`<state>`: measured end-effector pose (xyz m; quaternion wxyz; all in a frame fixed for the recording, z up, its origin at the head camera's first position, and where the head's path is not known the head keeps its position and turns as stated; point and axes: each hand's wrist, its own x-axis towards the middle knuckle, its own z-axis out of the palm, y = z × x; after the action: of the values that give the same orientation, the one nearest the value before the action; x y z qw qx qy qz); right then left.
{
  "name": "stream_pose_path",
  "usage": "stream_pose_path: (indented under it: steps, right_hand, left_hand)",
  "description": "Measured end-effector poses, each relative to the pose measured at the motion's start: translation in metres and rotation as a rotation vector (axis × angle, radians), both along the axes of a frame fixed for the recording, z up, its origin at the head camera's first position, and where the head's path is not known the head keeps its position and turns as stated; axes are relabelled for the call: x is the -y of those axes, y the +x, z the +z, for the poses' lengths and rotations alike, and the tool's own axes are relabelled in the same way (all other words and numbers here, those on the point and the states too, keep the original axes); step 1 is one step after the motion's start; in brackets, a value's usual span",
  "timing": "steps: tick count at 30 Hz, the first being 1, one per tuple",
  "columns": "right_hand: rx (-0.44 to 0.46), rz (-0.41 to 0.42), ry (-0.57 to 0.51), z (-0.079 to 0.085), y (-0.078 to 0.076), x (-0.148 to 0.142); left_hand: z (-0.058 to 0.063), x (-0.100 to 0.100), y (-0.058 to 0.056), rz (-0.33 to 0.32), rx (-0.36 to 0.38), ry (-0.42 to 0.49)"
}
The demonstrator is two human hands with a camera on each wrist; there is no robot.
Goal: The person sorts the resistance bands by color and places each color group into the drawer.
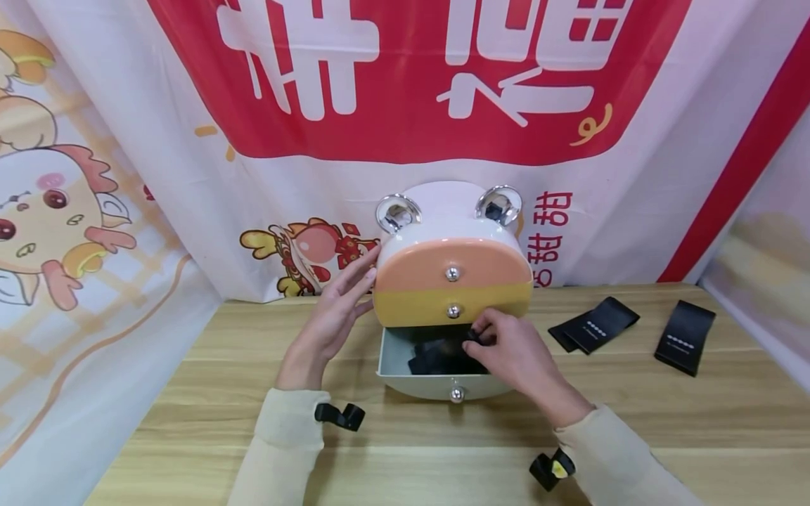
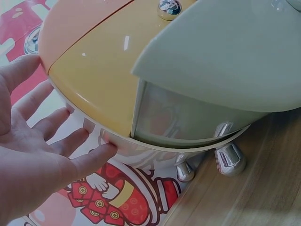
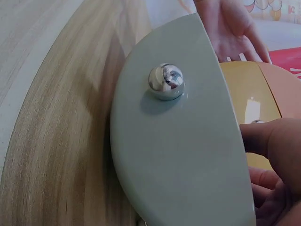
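Observation:
A rounded mini drawer cabinet (image 1: pixel 452 263) with orange, yellow and grey-green fronts stands on the table. Its bottom drawer (image 1: pixel 391 351) is pulled out, with dark flat packets (image 1: pixel 436 357) inside. My left hand (image 1: pixel 332 316) is held to the cabinet's left side, its fingers fairly straight and fingertips at the shell in the left wrist view. Over the drawer's right part, my right hand (image 1: pixel 512 348) pinches a black packet (image 1: pixel 474 336) between thumb and fingers. In the right wrist view the grey-green drawer front (image 3: pixel 183 136) hides those fingertips and the packet.
To the right of the cabinet, black flat packets (image 1: pixel 598 325) overlap on the wooden table (image 1: pixel 209 407). Another black packet (image 1: pixel 685 337) lies farther right. A printed cloth (image 1: pixel 411 151) hangs close behind the cabinet.

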<state>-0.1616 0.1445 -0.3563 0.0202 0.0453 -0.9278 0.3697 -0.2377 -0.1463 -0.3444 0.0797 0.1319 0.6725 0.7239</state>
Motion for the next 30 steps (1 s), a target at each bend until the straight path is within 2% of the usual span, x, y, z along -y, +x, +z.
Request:
stream_pose_path:
  steps: [7, 17, 23, 30]
  right_hand:
    - [-0.018, -0.026, 0.003, 0.000, -0.003, -0.004]
    - [-0.123, -0.068, 0.146, -0.001, 0.005, -0.004]
    - [-0.113, -0.090, 0.179, 0.001, 0.006, -0.007]
    - [-0.089, -0.142, 0.265, 0.009, 0.008, -0.011]
  left_hand:
    - [0.001, 0.000, 0.000, -0.005, -0.006, 0.006]
    - [-0.001, 0.000, 0.000, -0.007, -0.008, 0.006]
    - [-0.002, 0.000, 0.001, -0.006, -0.005, 0.001]
    - [-0.002, 0.000, 0.000, -0.010, -0.009, 0.002]
